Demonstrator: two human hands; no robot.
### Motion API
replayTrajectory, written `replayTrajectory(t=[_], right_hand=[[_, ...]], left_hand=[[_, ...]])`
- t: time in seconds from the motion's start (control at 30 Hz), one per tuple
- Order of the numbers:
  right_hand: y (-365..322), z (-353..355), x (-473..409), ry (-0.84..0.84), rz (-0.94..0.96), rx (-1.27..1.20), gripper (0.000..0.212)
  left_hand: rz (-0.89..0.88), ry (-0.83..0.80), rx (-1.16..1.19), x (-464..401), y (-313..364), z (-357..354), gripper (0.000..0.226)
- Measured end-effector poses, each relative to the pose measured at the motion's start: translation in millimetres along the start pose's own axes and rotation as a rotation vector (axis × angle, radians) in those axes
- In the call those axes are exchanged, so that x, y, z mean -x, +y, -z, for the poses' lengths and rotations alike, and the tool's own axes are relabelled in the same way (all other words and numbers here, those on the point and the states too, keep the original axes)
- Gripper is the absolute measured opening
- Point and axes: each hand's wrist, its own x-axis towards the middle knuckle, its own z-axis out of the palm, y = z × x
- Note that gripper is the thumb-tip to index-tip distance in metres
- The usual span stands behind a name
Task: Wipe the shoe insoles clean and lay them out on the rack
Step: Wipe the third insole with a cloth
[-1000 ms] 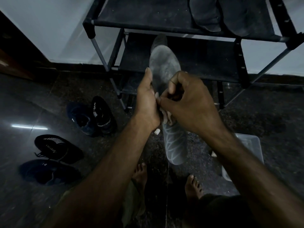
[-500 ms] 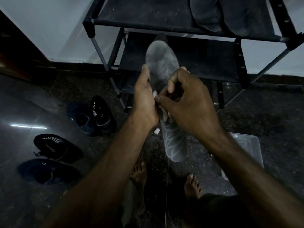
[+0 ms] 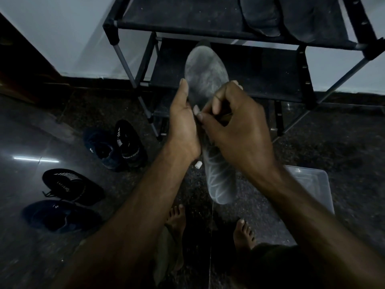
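Head view: dusty, oblong grey insole.

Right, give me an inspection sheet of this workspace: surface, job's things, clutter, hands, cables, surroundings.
Surface: dark polished floor, speckled.
Job's things: grey insole held upright in front of the rack; two insoles already lie on its top shelf.
Clutter: four dark shoes on the floor at left; clear plastic tub at right; small white piece on the floor.
Hands: left hand grips the insole's edge; right hand curled against its middle, anything held is hidden.
Cables: nothing seen.
Surroundings: pale wall, dim light, bare feet below.
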Motion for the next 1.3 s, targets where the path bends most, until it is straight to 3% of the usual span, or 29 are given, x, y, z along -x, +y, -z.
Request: replayTrajectory(t=[0.2,0.43,0.63,0.83,1.07,1.2,1.3], right_hand=[[22.9,19.1,-12.6,0.138,0.017,0.152,0.026],[3.8,1.9,-1.2,-0.045,0.051,0.023,0.022],[22.9,22.5,-12.5,0.109,0.024,0.152,0.018],[-2.6,6.1,-1.5,-0.15,0.016,-0.026,0.021],[20.9,13.3,-8.9,0.045,0.041,0.189,0.014],[18.9,15.0,-8.9,0.027,0.097,0.267,0.006],[18.7,18.7,-8.8,-0.059,0.096,0.371,0.024]], left_hand=[[-0.024,0.055,-0.044,2.5,-1.3,-7.8,0.069],[0.004,-0.025,0.045,4.7,3.7,-6.4,0.078],[-0.001,-0.004,0.004,5.2,2.3,-10.2,0.075],[-0.004,-0.036,0.062,8.8,3.3,-9.8,0.075],[0.009,0.017,0.022,3.8,-1.0,-8.4,0.062],[-0.007,-0.024,0.023,7.2,3.5,-12.7,0.072],[-0.01,-0.04,0.027,7.2,5.4,-12.5,0.076]])
